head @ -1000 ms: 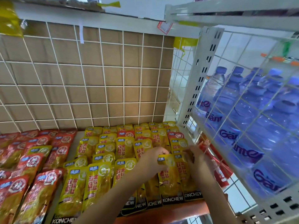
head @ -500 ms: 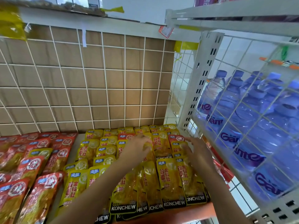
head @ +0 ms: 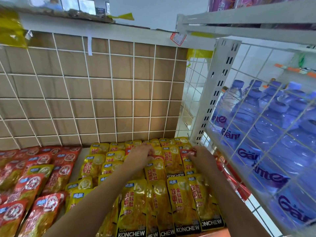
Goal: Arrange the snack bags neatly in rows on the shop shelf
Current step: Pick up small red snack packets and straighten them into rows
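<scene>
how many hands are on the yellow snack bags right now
2. The left hand is on the back rows of the yellow snack bags, near the middle. The right hand is beside it, nearer the white shelf post. No other hands show.

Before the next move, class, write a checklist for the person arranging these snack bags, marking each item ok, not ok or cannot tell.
1. Left hand and right hand reach the back bags: ok.
2. Front yellow bags lie flat: ok.
3. Yellow rows free of red: not ok, a red bag lies by the right hand.
4. Red rows free of yellow: not ok, stray yellow bag.
5. What either hand grips: cannot tell.
</scene>
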`<state>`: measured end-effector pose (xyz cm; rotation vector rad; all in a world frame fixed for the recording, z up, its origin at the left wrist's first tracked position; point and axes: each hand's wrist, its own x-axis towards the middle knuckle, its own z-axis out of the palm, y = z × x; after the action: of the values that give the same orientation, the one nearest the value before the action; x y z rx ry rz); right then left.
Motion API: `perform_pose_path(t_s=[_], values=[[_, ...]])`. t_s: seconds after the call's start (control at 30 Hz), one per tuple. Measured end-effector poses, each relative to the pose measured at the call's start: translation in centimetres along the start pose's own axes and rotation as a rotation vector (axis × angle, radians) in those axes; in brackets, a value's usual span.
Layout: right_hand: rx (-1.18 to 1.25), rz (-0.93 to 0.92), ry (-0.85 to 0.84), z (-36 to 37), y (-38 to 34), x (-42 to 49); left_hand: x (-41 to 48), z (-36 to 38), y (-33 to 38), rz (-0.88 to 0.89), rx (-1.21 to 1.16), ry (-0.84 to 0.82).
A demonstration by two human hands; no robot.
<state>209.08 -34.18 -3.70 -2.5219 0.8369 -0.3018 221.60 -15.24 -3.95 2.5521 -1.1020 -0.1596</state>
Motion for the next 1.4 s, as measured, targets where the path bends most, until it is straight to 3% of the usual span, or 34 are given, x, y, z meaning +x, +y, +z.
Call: perform_pose_path(t_s=[0.47,0.9,1.4], values=[[0.13,0.139,-0.085,-0.8,-0.1,1.4,1.7,-0.3,0.4,-0.034,0.064,-0.112],[0.135,0.102,0.015,-1.5,-0.6,2.3,1.2,-0.3,0.2,-0.009,-0.062,-0.089],[0.387,-0.041,0.282,-4.6,-2.4,2.4,1.6,-4.2,1.4,0.006,-0.541,0.33]])
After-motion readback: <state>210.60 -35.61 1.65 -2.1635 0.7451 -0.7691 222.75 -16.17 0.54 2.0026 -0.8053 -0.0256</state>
